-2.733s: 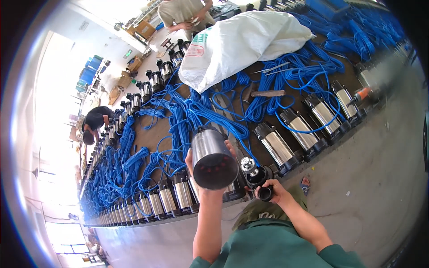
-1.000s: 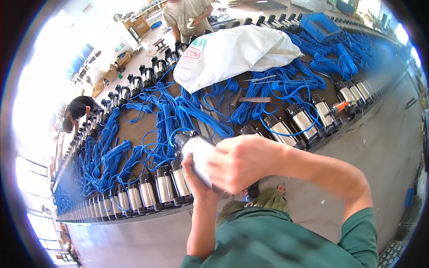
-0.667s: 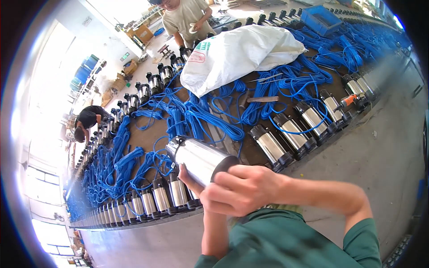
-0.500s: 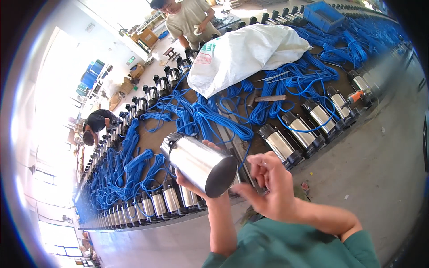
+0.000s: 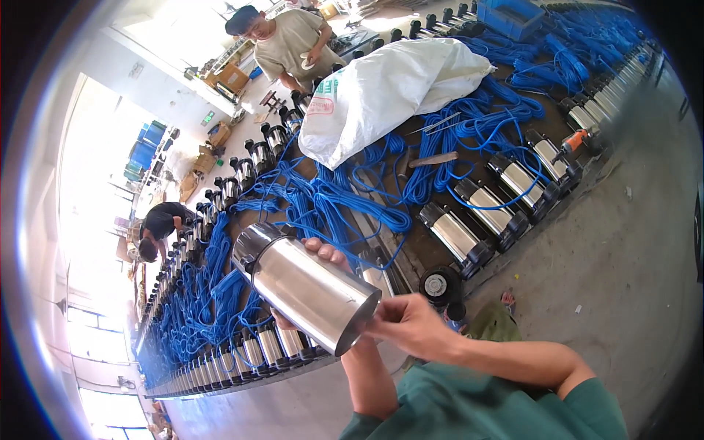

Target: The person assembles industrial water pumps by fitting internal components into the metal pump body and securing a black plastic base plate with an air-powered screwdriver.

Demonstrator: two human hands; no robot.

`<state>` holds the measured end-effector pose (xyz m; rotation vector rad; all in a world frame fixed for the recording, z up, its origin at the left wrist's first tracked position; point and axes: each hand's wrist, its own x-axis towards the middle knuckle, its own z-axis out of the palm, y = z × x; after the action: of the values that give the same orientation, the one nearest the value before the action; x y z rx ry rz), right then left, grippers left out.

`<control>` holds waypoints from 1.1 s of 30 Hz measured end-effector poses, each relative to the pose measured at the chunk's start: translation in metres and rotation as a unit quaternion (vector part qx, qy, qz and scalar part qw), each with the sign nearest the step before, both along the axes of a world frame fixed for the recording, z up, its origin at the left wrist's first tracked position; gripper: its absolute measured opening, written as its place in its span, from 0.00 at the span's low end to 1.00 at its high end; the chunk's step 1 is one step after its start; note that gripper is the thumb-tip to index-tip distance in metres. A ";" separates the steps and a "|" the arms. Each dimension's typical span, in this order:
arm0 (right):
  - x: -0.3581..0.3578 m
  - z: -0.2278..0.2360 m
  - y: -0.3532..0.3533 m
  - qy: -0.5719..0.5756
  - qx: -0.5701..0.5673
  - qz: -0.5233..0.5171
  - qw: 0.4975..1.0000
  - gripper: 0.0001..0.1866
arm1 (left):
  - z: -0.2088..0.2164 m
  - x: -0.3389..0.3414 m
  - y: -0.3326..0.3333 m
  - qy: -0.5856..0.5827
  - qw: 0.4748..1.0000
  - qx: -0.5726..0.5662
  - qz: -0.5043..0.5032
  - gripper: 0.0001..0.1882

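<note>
A shiny steel pump point(image 5: 304, 282) with a black ribbed top lies tilted in the air in front of me, its flat end toward my right. My left hand point(image 5: 328, 252) is wrapped round it from beneath, fingertips showing over the far side and the thumb on the near side. Close against the rim of the flat end is my right hand point(image 5: 414, 324), fingers bent and pressed together. Whether something small is pinched there is hidden. Beyond the pump, bundles of blue cable point(image 5: 352, 202) lie on the brown worktable point(image 5: 433, 246).
Rows of similar pumps point(image 5: 458, 235) line the table edges. A black round part point(image 5: 440, 284) is at the near edge. A white sack point(image 5: 396, 95), a wooden-handled hammer point(image 5: 433, 159), an orange tool point(image 5: 576, 141) and a blue crate point(image 5: 511, 16) lie farther off. Two people point(image 5: 290, 44) work across the table.
The pump in my left hand has shifted left and slightly down. My right hand has moved left and down to the flat end, its fingers closing. The black round part has come into sight.
</note>
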<state>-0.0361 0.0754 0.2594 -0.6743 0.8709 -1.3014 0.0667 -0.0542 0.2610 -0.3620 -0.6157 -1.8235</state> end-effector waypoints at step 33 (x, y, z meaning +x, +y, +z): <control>0.004 -0.005 0.014 -0.157 0.088 0.061 0.982 0.09 | -0.025 0.015 0.002 0.033 0.999 0.029 -0.017 0.58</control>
<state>-0.0319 0.0898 0.2546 -0.3645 0.6665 -1.1652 0.0821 -0.0518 0.2359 -0.3947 -0.5136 -1.8498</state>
